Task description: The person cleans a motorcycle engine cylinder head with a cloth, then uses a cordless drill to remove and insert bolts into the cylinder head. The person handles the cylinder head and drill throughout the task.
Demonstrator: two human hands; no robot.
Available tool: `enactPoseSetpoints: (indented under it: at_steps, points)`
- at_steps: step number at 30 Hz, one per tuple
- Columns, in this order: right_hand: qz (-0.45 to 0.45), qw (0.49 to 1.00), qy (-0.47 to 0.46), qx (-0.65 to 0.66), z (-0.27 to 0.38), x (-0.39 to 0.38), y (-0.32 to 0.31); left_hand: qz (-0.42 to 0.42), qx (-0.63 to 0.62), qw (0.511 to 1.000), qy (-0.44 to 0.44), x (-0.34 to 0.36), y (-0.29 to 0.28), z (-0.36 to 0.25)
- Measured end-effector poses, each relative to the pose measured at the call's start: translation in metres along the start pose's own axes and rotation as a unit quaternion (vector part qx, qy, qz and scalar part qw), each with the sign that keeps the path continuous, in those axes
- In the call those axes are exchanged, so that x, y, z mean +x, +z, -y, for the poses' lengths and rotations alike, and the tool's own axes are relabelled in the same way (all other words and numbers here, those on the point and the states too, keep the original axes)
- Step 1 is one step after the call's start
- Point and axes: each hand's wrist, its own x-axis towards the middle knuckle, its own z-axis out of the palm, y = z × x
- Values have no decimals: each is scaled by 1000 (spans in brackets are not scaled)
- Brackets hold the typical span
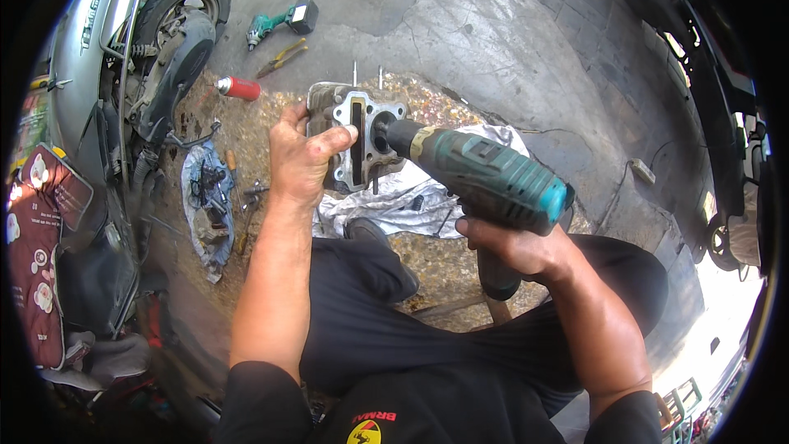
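My left hand (pixel 300 156) grips a grey metal engine cylinder block (pixel 355 136) by its left side and holds it upright above the ground. My right hand (pixel 514 245) is closed around the handle of a teal and black cordless power drill (pixel 477 174). The drill's nose reaches into the round bore of the cylinder block. Below both lies a white cloth (pixel 411 197) on the rough ground. My knees in black trousers sit under my arms.
A partly stripped scooter (pixel 123 74) stands at the left, with small parts and tools on a rag (pixel 209 197) beside it. A red spray can (pixel 238 87), pliers (pixel 281 57) and a second green power tool (pixel 279 23) lie farther off. Another scooter (pixel 707 74) is at the right.
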Motion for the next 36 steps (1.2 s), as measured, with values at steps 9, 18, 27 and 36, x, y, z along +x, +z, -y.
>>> enactPoseSetpoints:
  at_steps: [9,18,27,36]
  points:
    - [-50,976,-192,-95,-19,4,0,-13,-87,996,-26,1,-5,1]
    - [-38,968,-42,-245,-15,-1,-23,1,-92,994,-52,-1,-15,7]
    - [-25,970,-65,-232,0,4,-14,0,-44,999,-19,-6,5,-2]
    - [-63,955,-70,-280,-2,11,-3,14,-80,996,-37,2,6,5]
